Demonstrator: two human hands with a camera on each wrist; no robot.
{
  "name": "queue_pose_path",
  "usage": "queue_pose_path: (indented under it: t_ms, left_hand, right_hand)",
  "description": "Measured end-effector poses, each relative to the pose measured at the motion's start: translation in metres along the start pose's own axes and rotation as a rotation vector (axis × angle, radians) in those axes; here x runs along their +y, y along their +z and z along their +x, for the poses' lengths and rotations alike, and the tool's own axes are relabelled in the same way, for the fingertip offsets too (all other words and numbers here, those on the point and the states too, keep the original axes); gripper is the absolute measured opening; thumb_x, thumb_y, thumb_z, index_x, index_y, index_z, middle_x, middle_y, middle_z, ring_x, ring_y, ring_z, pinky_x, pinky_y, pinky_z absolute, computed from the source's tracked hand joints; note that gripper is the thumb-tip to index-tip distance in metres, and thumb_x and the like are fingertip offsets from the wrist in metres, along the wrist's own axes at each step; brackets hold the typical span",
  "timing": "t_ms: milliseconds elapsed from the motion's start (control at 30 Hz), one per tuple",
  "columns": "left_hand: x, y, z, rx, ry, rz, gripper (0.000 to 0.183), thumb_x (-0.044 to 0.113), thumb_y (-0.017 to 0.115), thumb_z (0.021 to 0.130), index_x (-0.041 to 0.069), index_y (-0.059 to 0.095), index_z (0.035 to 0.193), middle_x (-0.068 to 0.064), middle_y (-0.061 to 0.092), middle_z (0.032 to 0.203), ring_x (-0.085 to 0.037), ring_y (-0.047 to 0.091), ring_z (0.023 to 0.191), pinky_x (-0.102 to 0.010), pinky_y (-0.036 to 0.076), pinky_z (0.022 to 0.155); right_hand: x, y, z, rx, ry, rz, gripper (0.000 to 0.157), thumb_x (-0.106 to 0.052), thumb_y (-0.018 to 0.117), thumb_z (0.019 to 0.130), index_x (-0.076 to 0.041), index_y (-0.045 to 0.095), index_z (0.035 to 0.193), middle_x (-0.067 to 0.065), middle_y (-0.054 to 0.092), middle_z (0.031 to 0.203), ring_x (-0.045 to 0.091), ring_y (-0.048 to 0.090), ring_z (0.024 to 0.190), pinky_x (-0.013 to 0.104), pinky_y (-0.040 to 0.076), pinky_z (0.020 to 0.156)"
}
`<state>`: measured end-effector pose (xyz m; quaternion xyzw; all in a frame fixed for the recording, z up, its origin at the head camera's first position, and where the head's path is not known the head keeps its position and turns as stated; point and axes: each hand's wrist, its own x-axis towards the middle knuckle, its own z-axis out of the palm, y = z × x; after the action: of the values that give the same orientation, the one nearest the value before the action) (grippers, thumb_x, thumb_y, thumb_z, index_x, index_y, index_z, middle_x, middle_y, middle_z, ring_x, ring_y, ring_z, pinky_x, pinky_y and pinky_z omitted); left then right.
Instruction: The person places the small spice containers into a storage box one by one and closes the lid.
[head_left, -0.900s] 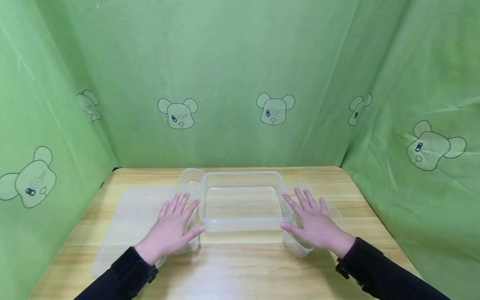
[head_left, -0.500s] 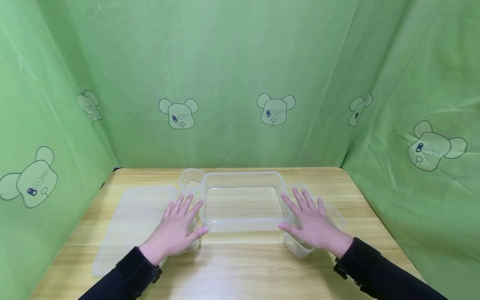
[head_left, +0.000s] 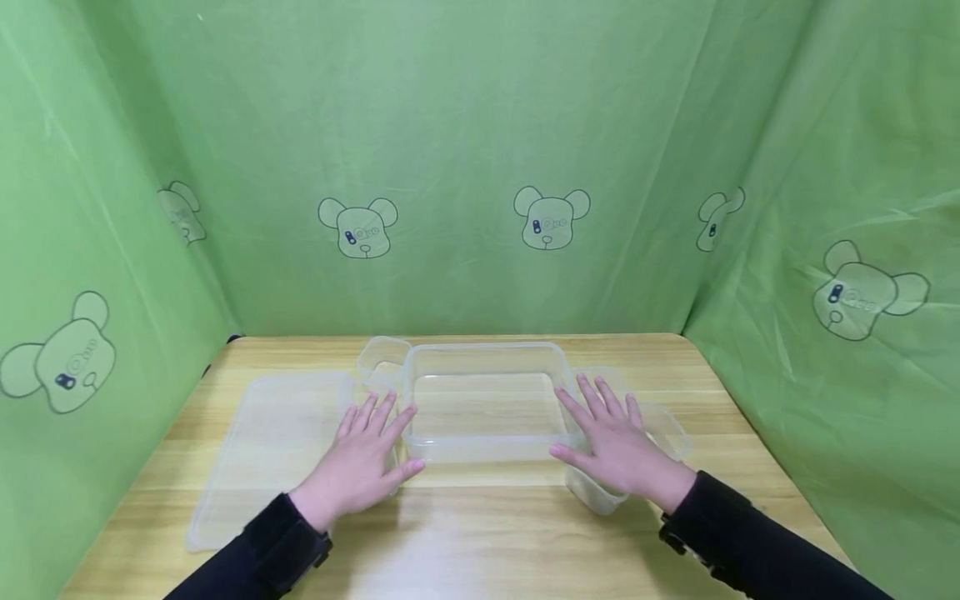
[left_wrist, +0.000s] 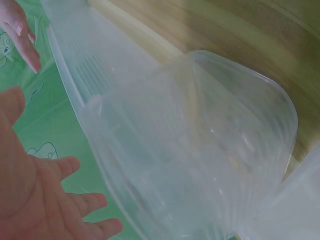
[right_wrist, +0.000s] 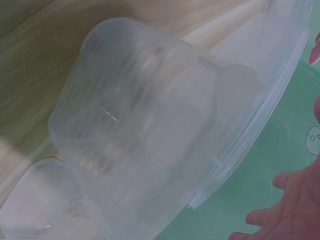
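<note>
Fingers spread, my left hand [head_left: 360, 462] hovers palm down over a small clear plastic container [left_wrist: 245, 115], which it mostly hides in the head view. My right hand [head_left: 618, 446] is likewise spread above a second small clear container [head_left: 596, 496]. Neither hand holds anything; in the wrist views the left palm [left_wrist: 40, 200] and right palm [right_wrist: 295, 212] are bare. Between the hands sits a large rectangular clear container [head_left: 487, 450], with nothing visible inside. Fingertips of both hands overlap its side edges in the head view.
A large translucent lid [head_left: 255, 467] lies flat on the wooden table [head_left: 480, 542] at left. Small clear lids lie at right, one [head_left: 671, 429] beside the right hand; a small clear piece [head_left: 382, 354] is at back left. Green cloth [head_left: 450, 125] surrounds the table's back and sides.
Both hands have drifted slightly inward, the left one to the right and the right one to the left. Fingers stay spread, and the containers and lids have not moved.
</note>
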<state>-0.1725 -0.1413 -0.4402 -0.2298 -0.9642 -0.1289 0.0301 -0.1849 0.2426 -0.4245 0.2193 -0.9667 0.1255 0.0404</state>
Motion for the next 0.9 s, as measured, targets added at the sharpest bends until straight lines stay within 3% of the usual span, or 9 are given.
queue_pose_path:
  t_ms: [367,633,900]
  left_hand:
    - [0.003,0.004,0.003,-0.028,0.006,0.032,0.083,0.07,0.035,0.096,0.015,0.029,0.158,-0.02,0.016,0.163,-0.044,0.012,0.149,-0.061,0.005,0.118]
    - [0.009,0.007,0.005,-0.03,0.019,0.005,0.076,0.061,0.045,0.098,0.014,0.032,0.157,-0.018,0.017,0.163,-0.043,0.016,0.149,-0.06,0.005,0.118]
    - [0.013,0.01,0.007,-0.045,0.056,0.028,0.073,0.06,0.043,0.099,0.013,0.036,0.155,-0.021,0.025,0.16,-0.043,0.021,0.148,-0.059,0.01,0.119]
  right_hand:
    - [-0.005,0.001,0.005,-0.039,0.008,-0.017,0.085,-0.065,0.051,0.095,-0.016,0.024,0.16,0.022,0.006,0.165,0.049,0.005,0.148,0.076,-0.001,0.11]
    - [-0.009,0.006,0.007,-0.049,0.0,0.001,0.083,-0.062,0.052,0.096,-0.018,0.023,0.16,0.022,0.006,0.165,0.049,0.004,0.148,0.075,-0.001,0.11]
    - [-0.012,0.013,0.009,-0.045,-0.011,-0.018,0.083,-0.063,0.05,0.096,-0.015,0.025,0.159,0.022,0.007,0.164,0.05,0.007,0.148,0.072,0.001,0.112]
